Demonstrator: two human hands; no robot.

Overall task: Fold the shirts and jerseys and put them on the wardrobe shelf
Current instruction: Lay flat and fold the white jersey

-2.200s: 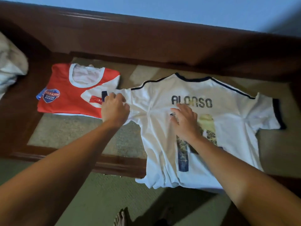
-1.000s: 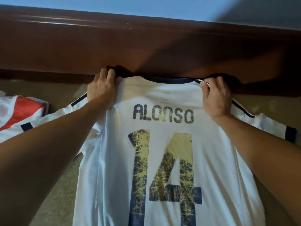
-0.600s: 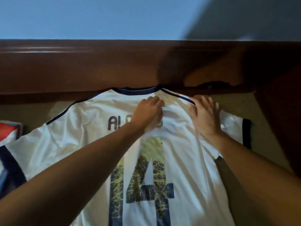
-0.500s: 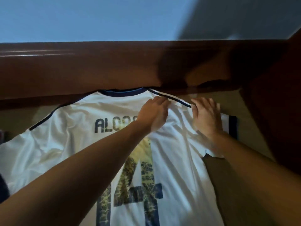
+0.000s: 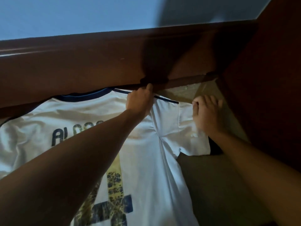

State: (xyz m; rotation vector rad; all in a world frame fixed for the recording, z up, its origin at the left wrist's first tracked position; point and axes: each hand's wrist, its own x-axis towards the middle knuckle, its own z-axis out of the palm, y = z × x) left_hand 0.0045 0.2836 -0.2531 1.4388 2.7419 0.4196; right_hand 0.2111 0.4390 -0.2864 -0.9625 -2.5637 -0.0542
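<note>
A white jersey [image 5: 146,160] with a navy collar, "ALONSO" lettering and a gold-and-blue number lies back up on the olive surface. My left hand [image 5: 140,100] grips the fabric at the right shoulder seam, close to the wooden rail. My right hand [image 5: 206,115] lies on the right sleeve, which is doubled inward; its fingers curl at the sleeve's outer edge. My left forearm hides part of the lettering.
A dark wooden rail [image 5: 81,66] runs along the far edge just behind the collar. A wooden side panel [image 5: 268,95] rises at the right. Olive bedding [image 5: 219,185] shows to the right of the jersey. A blue wall [image 5: 73,15] stands behind.
My left hand has moved up to the shoulder seam by the rail. My right hand has brought the right sleeve inward, hiding its navy cuff. The view has shifted right.
</note>
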